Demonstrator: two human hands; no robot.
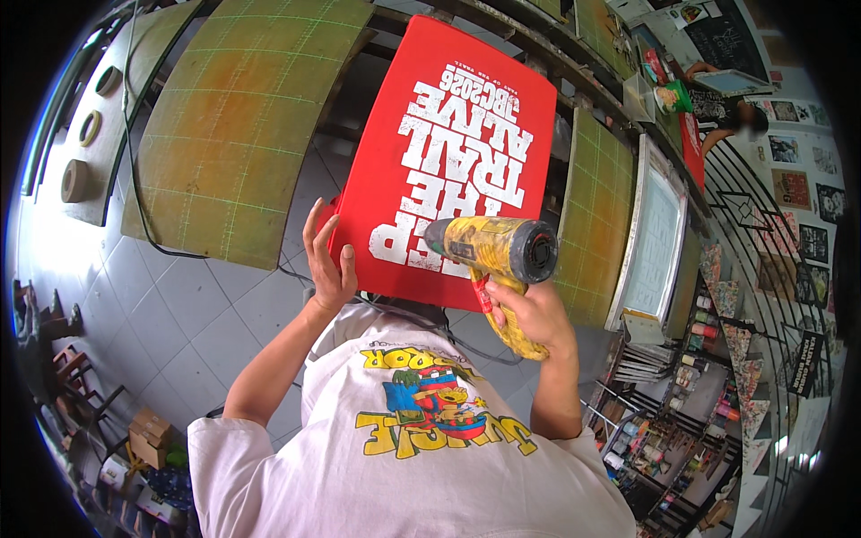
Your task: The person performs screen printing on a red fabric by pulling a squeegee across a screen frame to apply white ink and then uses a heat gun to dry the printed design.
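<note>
A red fabric piece with white printed lettering (520, 99) lies stretched on a board in front of me. My right hand (529, 314) grips the handle of a yellow, scuffed heat gun (489, 247) with a dark barrel, held over the lower part of the red fabric, nozzle pointing left. My left hand (330, 260) is beside the fabric's lower left edge, fingers apart and loosely curved; whether it touches the edge I cannot tell. A cable runs below the board.
Olive grid-marked boards (206, 134) flank the red one. Tape rolls (73, 181) lie on a pale board at far left. A framed screen (652, 229) is at right, above racks of containers (700, 377). Cardboard boxes (151, 430) stand lower left. Another person (726, 121) is at upper right.
</note>
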